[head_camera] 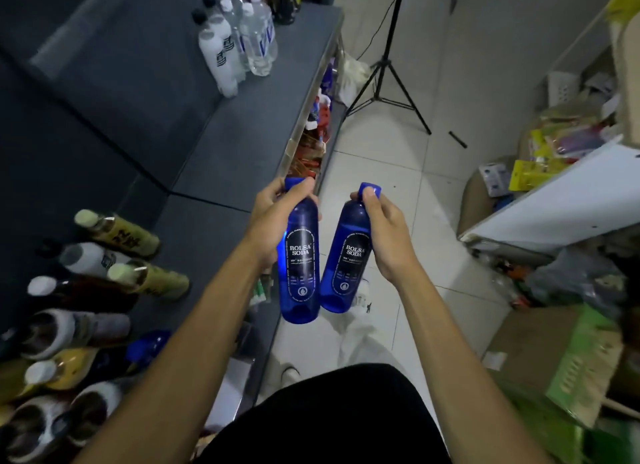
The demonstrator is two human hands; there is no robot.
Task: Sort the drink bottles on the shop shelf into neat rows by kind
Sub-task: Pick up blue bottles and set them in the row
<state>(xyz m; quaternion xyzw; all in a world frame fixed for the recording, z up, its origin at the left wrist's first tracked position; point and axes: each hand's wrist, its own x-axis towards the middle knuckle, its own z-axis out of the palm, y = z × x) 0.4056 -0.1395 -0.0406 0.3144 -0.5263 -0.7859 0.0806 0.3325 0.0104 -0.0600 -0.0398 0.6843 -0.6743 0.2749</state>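
Note:
I hold two blue BOLSA SODA bottles in the air beside the dark shelf top (pixel 214 145). My left hand (pixel 273 218) grips the neck of the left blue bottle (pixel 300 273), thumb near its cap. My right hand (pixel 384 228) grips the neck of the right blue bottle (pixel 346 266), thumb on its blue cap. Both bottles hang over the shelf's front edge and the floor. At the shelf's far end stand clear water bottles (pixel 258 38) and white bottles with black caps (pixel 216 53). A mixed cluster of bottles (pixel 104 290) crowds the near left; another blue bottle (pixel 149 346) lies among them.
A black tripod (pixel 388 65) stands on the white tiled floor ahead. Lower shelves (pixel 313 138) hold packaged goods. To the right are a white shelf board (pixel 568 200), cardboard boxes (pixel 561 353) and scattered packets.

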